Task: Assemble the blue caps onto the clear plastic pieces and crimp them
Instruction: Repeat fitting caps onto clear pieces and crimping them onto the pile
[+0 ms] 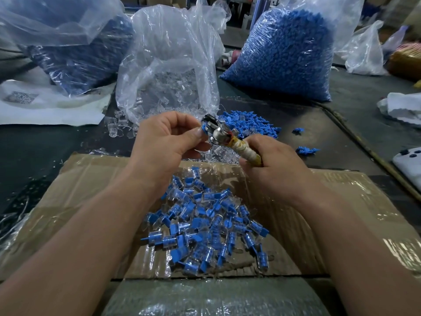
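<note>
My left hand (167,139) pinches a small blue-capped clear piece (204,128) at its fingertips. My right hand (271,160) grips the tape-wrapped handle of a metal crimping tool (224,133), whose head meets that piece. Behind the hands lies a loose heap of blue caps (248,124). Clear plastic pieces (118,126) spill from an open clear bag (168,71). A pile of assembled blue-and-clear pieces (205,226) lies on the cardboard (91,197) below my hands.
A large bag of blue caps (287,55) stands at the back right. Another bag with dark blue contents (79,62) sits back left, on white sheeting (45,106). A few stray blue caps (306,150) lie on the dark table. A white device (410,160) is at the right edge.
</note>
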`<control>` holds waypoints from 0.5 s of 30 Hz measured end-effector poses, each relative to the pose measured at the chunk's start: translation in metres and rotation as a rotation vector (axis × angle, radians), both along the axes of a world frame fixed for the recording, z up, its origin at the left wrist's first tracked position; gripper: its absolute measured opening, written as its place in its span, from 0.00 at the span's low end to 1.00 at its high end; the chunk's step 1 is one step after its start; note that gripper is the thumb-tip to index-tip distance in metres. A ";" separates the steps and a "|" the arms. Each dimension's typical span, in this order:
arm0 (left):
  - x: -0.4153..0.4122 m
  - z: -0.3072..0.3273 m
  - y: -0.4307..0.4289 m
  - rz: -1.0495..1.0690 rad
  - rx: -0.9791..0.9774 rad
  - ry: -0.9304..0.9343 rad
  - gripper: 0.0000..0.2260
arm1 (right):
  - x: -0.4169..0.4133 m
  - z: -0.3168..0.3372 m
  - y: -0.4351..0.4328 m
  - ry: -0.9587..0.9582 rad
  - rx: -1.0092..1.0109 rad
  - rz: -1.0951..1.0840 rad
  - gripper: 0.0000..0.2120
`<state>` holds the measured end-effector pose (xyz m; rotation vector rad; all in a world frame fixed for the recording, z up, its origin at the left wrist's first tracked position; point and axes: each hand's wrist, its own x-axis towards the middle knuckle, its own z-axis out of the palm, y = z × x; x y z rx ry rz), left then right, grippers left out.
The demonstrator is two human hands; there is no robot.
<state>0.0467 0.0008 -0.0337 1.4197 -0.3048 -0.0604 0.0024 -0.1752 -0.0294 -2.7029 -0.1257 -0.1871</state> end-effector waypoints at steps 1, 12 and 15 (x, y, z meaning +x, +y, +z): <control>0.000 0.000 0.000 0.002 0.004 -0.002 0.08 | 0.000 -0.001 0.000 -0.003 -0.003 -0.002 0.08; -0.005 0.000 -0.004 0.120 0.116 -0.115 0.09 | 0.003 -0.003 0.006 -0.072 -0.021 -0.026 0.06; -0.006 0.001 -0.004 0.134 0.123 -0.124 0.09 | 0.003 -0.003 0.008 -0.087 -0.020 -0.022 0.08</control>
